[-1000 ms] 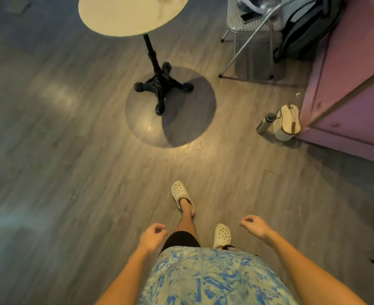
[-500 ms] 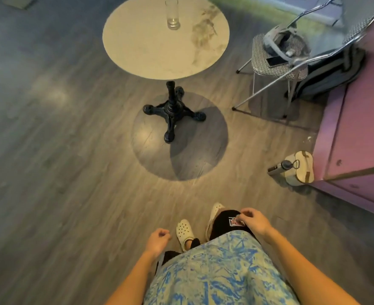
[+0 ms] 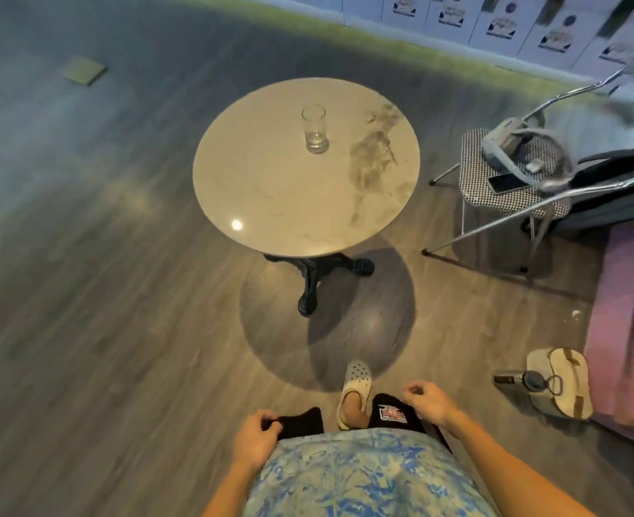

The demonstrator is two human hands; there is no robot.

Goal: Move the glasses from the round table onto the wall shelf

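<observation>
One clear glass [image 3: 314, 129], tall, straight-sided, upright, looks empty, thick base. It stands on the round table [image 3: 270, 188], on the far half of the top, a bit right of centre, just left of the dark veining in the stone. Nothing touches it.

My left hand [image 3: 254, 438] is low, well short of the table, fingers curled in loosely, holding nothing, thumb side against the hem of my black shorts [image 3: 302, 423]. My right hand [image 3: 429, 401] is also on the near side of the table, fingers half curled, empty, tips over the right leg of the shorts beside the printed patch. Both hands well apart from the glass. One pale clog [image 3: 355, 384] points at the table between my hands. Blue patterned shirt [image 3: 360, 475] fills the bottom.

Table top is pale marble, round, glossy, one light spot near its near-left edge, black cast base [image 3: 313, 278] under it with a round shadow on the floor. Floor [image 3: 102, 292] is grey wood plank. Left of the table, far back, two square floor plates [image 3: 84, 70]. Right of the table, a metal-frame chair [image 3: 505, 181] with checked seat, a phone and grey headset on it. Right and nearer than the table, a pink cabinet [image 3: 629, 330], with a bag [image 3: 561, 386] and bottle [image 3: 513, 380] on the floor against it.
</observation>
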